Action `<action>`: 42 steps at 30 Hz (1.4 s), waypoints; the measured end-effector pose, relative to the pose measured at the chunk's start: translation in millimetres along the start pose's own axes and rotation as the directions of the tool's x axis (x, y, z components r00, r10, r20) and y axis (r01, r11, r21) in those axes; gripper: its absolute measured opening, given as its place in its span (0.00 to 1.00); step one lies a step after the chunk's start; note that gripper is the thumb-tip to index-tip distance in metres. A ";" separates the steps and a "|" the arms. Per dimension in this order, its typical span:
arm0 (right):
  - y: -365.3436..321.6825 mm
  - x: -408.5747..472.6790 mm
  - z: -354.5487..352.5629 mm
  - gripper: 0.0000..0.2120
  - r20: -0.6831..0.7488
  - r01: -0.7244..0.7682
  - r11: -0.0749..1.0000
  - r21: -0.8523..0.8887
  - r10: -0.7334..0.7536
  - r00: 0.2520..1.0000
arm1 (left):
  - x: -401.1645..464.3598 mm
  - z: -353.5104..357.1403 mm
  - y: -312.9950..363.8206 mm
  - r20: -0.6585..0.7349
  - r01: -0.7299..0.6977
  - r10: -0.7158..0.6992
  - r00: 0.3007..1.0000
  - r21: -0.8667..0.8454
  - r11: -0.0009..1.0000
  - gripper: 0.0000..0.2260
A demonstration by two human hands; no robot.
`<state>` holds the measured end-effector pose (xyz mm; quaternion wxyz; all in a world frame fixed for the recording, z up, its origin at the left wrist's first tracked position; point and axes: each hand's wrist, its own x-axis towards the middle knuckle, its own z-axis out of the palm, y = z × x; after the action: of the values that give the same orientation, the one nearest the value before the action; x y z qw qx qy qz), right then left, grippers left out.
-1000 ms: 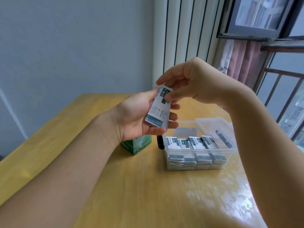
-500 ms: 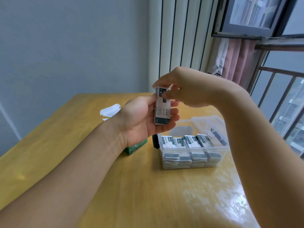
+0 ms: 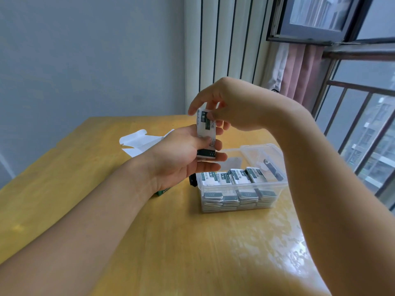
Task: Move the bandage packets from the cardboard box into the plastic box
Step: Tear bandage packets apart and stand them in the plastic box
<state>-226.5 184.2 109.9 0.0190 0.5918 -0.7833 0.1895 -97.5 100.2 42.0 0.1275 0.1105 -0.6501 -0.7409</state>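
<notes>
Standing by the window (image 3: 316,16), with its pink curtain (image 3: 299,71) and the pale ribbed panel on the grey wall, one sees a glossy yellow wooden table (image 3: 171,242) catching the daylight. Both hands are raised above it. The left hand (image 3: 181,159) cradles a small stack of bandage packets (image 3: 206,135) upright, thumb across the front and fingers curled behind and beneath. The right hand (image 3: 230,107) comes from above and pinches the stack's top end between thumb and fingers. Just below and to the right of the left hand sits the clear plastic box (image 3: 275,184), open, with rows of packets already packed along its near side. The green cardboard box (image 3: 163,192) peeks out under the left wrist, its white flaps (image 3: 139,142) showing beyond the hand. Compared with half a second ago, the stack stands more upright and a little higher, and the right hand's grip has shifted lower over its top.
</notes>
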 end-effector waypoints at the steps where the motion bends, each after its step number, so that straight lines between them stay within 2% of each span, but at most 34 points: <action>1: 0.7 -0.8 0.2 0.17 0.007 0.000 1.000 0.017 0.000 1.000 | -0.7 1.5 -0.5 0.008 0.002 -0.002 1.000 0.008 1.000 0.12; 3: 5.6 -6.2 -4.5 0.14 0.017 0.005 0.999 0.049 -0.006 1.000 | 2.3 3.0 -2.9 0.010 -0.011 0.010 1.000 0.092 0.996 0.13; 5: 19.1 -12.8 -9.6 0.12 0.041 -0.021 0.998 0.065 0.019 0.999 | 6.9 0.4 -7.6 -0.015 -0.111 0.126 0.992 0.376 0.920 0.16; 6: 29.2 -16.7 -11.2 0.11 0.070 -0.057 0.996 0.065 0.052 0.996 | 9.5 -1.7 -10.5 -0.001 -0.193 0.232 0.973 0.547 0.815 0.16; 8: 49.4 -21.9 -8.6 0.11 0.161 -0.135 0.990 0.051 0.125 0.979 | 10.9 -9.6 -15.0 0.118 -0.324 0.413 0.903 0.819 0.473 0.17; 9: 58.0 -23.6 -4.9 0.12 0.215 -0.163 0.986 0.038 0.151 0.965 | 11.6 -13.6 -17.1 0.197 -0.344 0.420 0.886 0.887 0.308 0.21; 10: 64.0 -23.6 -0.2 0.12 0.261 -0.178 0.984 0.030 0.164 0.951 | 11.8 -18.1 -18.5 0.251 -0.341 0.380 0.890 0.920 0.193 0.26; 11: 67.7 -22.2 4.8 0.12 0.292 -0.186 0.982 0.032 0.169 0.941 | 11.6 -22.5 -19.2 0.274 -0.333 0.328 0.904 0.933 0.138 0.29; 13: 72.5 -17.5 13.5 0.12 0.326 -0.186 0.981 0.045 0.162 0.932 | 15.1 -29.1 -23.6 0.276 -0.322 0.280 0.919 0.937 0.133 0.31; 21: 66.3 -5.6 31.1 0.14 0.399 -0.116 0.993 -0.018 0.114 0.910 | 18.1 -28.1 -35.6 0.268 -0.307 0.224 0.937 0.938 0.161 0.25; 27: 61.9 -5.1 40.6 0.14 0.433 -0.119 0.992 -0.041 0.125 0.893 | 19.3 -24.9 -37.6 0.289 -0.321 0.208 0.935 0.936 0.144 0.31; 32: 58.9 -3.1 50.2 0.13 0.473 -0.124 0.992 -0.027 0.122 0.872 | 18.5 -23.7 -37.3 0.289 -0.323 0.211 0.934 0.935 0.149 0.28; 36: 56.0 -3.1 52.0 0.12 0.494 -0.117 0.992 -0.052 0.127 0.860 | 20.8 -25.5 -38.8 0.298 -0.334 0.221 0.928 0.932 0.142 0.34; 42: 51.2 -5.9 53.9 0.18 0.519 -0.102 0.990 -0.100 0.139 0.843 | 23.1 -28.1 -42.7 0.284 -0.322 0.208 0.936 0.930 0.180 0.36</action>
<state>-262.0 184.1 44.3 -0.1871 0.5697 -0.8002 -0.0053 -112.0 71.5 -4.0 0.1276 0.0167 -0.9803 -0.1501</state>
